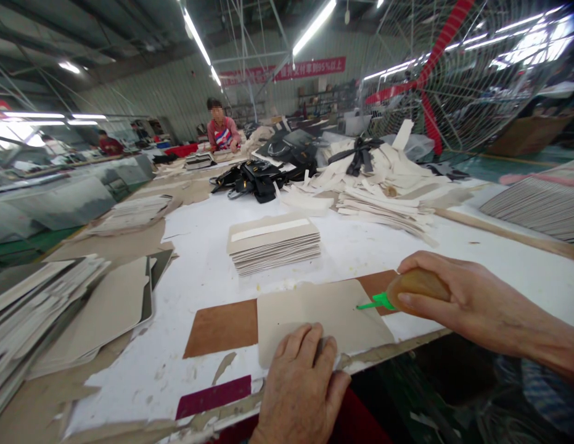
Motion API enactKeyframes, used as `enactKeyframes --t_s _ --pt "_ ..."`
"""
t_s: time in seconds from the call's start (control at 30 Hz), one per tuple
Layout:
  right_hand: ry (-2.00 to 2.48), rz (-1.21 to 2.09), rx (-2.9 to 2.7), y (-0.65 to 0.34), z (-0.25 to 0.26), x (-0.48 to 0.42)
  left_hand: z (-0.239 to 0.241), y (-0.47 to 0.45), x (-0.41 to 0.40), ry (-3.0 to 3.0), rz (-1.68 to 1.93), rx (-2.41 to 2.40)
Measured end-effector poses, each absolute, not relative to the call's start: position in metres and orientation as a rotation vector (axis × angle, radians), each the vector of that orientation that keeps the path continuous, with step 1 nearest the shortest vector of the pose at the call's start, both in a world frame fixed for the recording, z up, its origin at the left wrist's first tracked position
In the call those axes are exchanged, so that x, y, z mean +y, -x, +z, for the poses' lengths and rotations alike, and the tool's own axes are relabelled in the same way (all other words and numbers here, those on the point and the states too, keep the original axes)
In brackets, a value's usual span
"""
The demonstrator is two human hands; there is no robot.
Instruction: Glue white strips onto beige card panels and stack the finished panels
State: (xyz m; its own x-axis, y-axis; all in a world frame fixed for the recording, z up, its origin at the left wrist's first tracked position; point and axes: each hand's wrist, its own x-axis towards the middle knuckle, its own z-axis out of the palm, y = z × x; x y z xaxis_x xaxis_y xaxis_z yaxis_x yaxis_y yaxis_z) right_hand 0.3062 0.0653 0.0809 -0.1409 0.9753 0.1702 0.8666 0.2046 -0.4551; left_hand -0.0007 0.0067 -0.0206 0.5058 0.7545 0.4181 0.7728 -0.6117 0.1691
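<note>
On the white tabletop (201, 246), the left hand (300, 385) lies flattened, apparently steadying the beige panel (326, 308) for the green-tipped tool (417, 283) clasped in the right hand (474, 302).

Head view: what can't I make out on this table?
In the head view:
Whether the brown areas join: covered by the beige panel.
Panel's near edge: partly hidden by the left hand.
Rear end of the green-tipped applicator: hidden by the right hand.
Pale sheets at left: cut off by the picture's edge.
</note>
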Motion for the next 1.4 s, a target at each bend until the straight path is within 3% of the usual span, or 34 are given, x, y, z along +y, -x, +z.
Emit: enactKeyframes --t_s 0.73,1.0,1.4 --pt "1.661 0.562 -1.879 -0.293 0.075 0.056 -0.018 -0.005 0.004 2.612 -0.784 -1.340" --pt "1.506 0.753 -1.803 -0.250 0.062 0.071 -0.017 -0.007 0.002 2.577 -0.758 -1.302" --pt "1.382 0.726 -1.955 -0.196 0.058 0.087 -0.017 -0.009 0.001 2.602 -0.747 -1.288"
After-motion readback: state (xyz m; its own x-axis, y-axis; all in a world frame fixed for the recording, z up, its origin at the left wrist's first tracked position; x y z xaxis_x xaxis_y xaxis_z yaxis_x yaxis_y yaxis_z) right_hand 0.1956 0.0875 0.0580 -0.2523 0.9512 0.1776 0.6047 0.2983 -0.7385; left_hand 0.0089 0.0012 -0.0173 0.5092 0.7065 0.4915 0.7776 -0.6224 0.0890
